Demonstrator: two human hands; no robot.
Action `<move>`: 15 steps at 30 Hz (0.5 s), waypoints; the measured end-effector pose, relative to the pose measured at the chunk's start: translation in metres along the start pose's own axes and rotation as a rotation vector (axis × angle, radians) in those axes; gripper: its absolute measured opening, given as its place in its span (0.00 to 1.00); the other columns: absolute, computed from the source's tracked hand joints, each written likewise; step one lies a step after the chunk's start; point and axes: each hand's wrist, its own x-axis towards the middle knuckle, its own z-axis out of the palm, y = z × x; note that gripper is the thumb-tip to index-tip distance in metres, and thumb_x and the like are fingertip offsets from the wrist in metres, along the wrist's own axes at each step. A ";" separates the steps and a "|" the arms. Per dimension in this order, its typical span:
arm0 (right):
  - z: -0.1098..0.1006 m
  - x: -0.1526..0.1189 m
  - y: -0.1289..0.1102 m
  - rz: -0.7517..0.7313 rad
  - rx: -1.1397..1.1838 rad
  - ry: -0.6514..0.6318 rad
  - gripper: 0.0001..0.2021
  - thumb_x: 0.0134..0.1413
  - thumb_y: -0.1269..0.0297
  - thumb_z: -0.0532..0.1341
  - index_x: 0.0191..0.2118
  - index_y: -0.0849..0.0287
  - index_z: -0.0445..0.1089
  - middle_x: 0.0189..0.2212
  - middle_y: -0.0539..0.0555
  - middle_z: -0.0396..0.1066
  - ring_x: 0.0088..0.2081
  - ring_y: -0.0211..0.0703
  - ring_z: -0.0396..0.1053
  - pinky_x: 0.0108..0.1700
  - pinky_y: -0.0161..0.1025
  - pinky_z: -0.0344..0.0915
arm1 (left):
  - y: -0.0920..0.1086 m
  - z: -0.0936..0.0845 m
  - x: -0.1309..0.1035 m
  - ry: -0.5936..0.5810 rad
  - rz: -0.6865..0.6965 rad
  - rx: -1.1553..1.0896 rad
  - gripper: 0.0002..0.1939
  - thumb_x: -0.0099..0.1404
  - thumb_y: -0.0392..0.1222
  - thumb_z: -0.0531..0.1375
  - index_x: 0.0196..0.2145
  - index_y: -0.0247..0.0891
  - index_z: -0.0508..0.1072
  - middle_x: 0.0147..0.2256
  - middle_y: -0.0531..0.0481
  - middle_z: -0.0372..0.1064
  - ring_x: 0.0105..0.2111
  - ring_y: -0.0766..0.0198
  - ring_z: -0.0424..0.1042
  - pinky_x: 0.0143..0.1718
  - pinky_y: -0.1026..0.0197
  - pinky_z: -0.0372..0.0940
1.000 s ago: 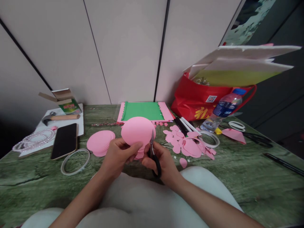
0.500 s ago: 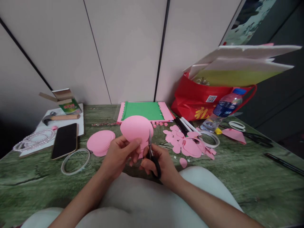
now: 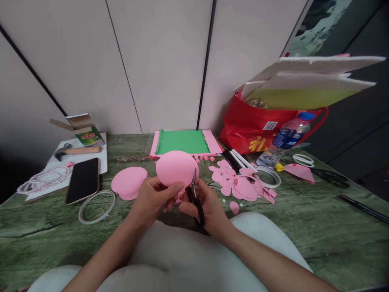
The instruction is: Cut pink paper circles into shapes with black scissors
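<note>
Scissors (image 3: 198, 209) sit in the right hand (image 3: 212, 211), blades at the right edge of the pink paper disc (image 3: 176, 168), which the left hand (image 3: 148, 202) pinches low, seemingly to leave its rim reachable.

On the left, a hammer (image 3: 83, 150), an open box (image 3: 88, 137) and a string of beads (image 3: 45, 179) lay on a white board (image 3: 103, 163), with a phone (image 3: 83, 181) at its edge and a tape roll (image 3: 81, 213) near the phone. On the right, a water bottle (image 3: 288, 138) stood before a red bag (image 3: 238, 126), and a dark pen (image 3: 364, 208) lay well apart from them.
</note>
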 end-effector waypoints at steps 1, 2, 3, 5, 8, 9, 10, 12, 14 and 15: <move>0.000 0.000 0.000 -0.004 -0.006 -0.001 0.22 0.33 0.63 0.69 0.34 0.57 0.57 0.21 0.45 0.60 0.23 0.33 0.56 0.25 0.32 0.52 | 0.000 0.000 0.000 -0.002 0.000 0.003 0.12 0.51 0.41 0.64 0.16 0.33 0.70 0.10 0.57 0.60 0.10 0.77 0.55 0.09 0.75 0.49; 0.000 0.000 0.001 -0.006 -0.011 -0.004 0.21 0.33 0.62 0.69 0.33 0.57 0.57 0.21 0.45 0.59 0.23 0.34 0.56 0.26 0.32 0.52 | 0.000 0.000 0.000 -0.003 -0.001 0.004 0.12 0.51 0.41 0.64 0.16 0.33 0.70 0.10 0.58 0.60 0.10 0.77 0.55 0.09 0.75 0.49; 0.000 0.000 0.001 -0.007 -0.013 -0.007 0.22 0.33 0.61 0.69 0.33 0.56 0.57 0.21 0.45 0.59 0.23 0.34 0.56 0.25 0.32 0.52 | 0.000 0.000 -0.001 -0.002 -0.001 0.004 0.12 0.51 0.41 0.64 0.16 0.33 0.70 0.10 0.58 0.60 0.10 0.77 0.55 0.09 0.75 0.49; 0.000 0.000 0.000 -0.006 -0.014 -0.010 0.22 0.33 0.60 0.69 0.32 0.56 0.56 0.20 0.44 0.59 0.23 0.34 0.56 0.25 0.32 0.52 | 0.000 0.000 -0.001 0.001 0.000 0.005 0.12 0.51 0.41 0.64 0.16 0.33 0.69 0.11 0.58 0.60 0.10 0.77 0.56 0.09 0.75 0.49; 0.001 0.000 -0.001 0.001 -0.025 -0.003 0.21 0.32 0.59 0.69 0.30 0.56 0.56 0.19 0.44 0.59 0.21 0.32 0.54 0.23 0.31 0.51 | 0.000 0.000 -0.001 0.006 0.001 0.007 0.12 0.51 0.41 0.64 0.16 0.33 0.69 0.12 0.57 0.61 0.10 0.77 0.56 0.09 0.74 0.49; 0.001 0.000 -0.001 0.005 -0.031 -0.001 0.21 0.32 0.59 0.69 0.29 0.56 0.56 0.19 0.43 0.59 0.20 0.32 0.53 0.23 0.31 0.51 | 0.000 0.000 0.000 0.011 -0.001 0.008 0.12 0.51 0.41 0.64 0.16 0.33 0.69 0.12 0.57 0.61 0.11 0.77 0.56 0.09 0.74 0.49; 0.001 0.000 -0.001 0.009 -0.036 0.003 0.21 0.31 0.59 0.69 0.29 0.57 0.56 0.18 0.43 0.59 0.20 0.31 0.53 0.22 0.31 0.51 | 0.000 0.000 0.000 0.016 -0.002 0.008 0.12 0.51 0.41 0.64 0.16 0.33 0.69 0.12 0.58 0.61 0.10 0.77 0.56 0.09 0.74 0.49; 0.001 0.000 0.000 0.019 -0.044 0.012 0.21 0.32 0.59 0.69 0.29 0.57 0.57 0.18 0.43 0.59 0.19 0.30 0.53 0.21 0.30 0.50 | 0.001 0.000 0.000 0.030 -0.005 0.008 0.13 0.50 0.42 0.64 0.16 0.33 0.69 0.11 0.58 0.60 0.10 0.77 0.56 0.09 0.74 0.49; 0.000 -0.001 0.001 0.025 -0.044 0.019 0.19 0.33 0.59 0.68 0.29 0.57 0.57 0.18 0.43 0.59 0.18 0.30 0.52 0.20 0.29 0.50 | 0.001 0.000 0.000 0.038 -0.009 0.011 0.13 0.50 0.42 0.64 0.15 0.33 0.68 0.11 0.58 0.59 0.10 0.77 0.55 0.09 0.74 0.49; 0.000 -0.001 0.001 0.027 -0.044 0.020 0.19 0.34 0.59 0.68 0.29 0.57 0.57 0.17 0.43 0.59 0.18 0.29 0.52 0.20 0.29 0.50 | 0.002 0.000 0.000 0.042 -0.012 0.009 0.13 0.50 0.42 0.64 0.15 0.33 0.68 0.11 0.58 0.59 0.10 0.77 0.55 0.09 0.74 0.48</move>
